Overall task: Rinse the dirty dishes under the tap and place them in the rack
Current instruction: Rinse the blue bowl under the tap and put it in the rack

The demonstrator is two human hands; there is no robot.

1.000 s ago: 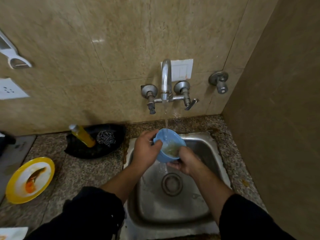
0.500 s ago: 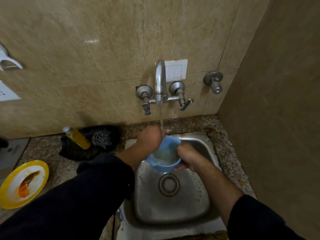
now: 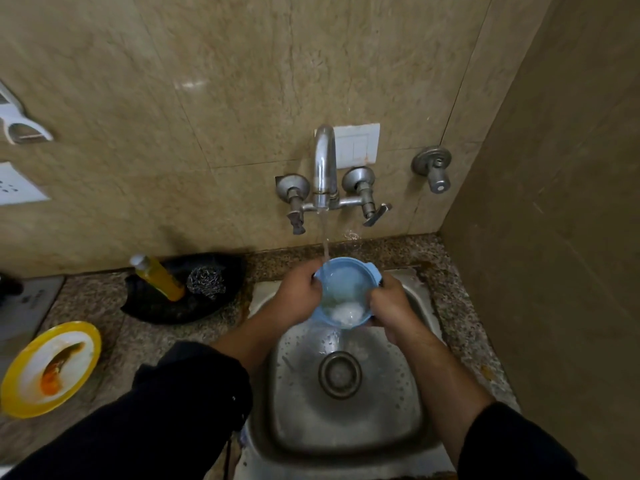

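Observation:
A small blue bowl is held over the steel sink, tilted toward me, with water pouring out of its near rim. My left hand grips its left side and my right hand grips its right side by the handle. The wall tap runs a thin stream onto the bowl's far rim. A dirty yellow plate with orange smears lies on the counter at the left. No rack is in view.
A black tray behind the counter holds a yellow soap bottle and a steel scrubber. Tiled walls close the back and right. A spare valve sticks out right of the tap. The drain lies below the bowl.
The bowl has tipped toward me and now spills water into the sink. My left hand moved from the bowl's far rim to its left side.

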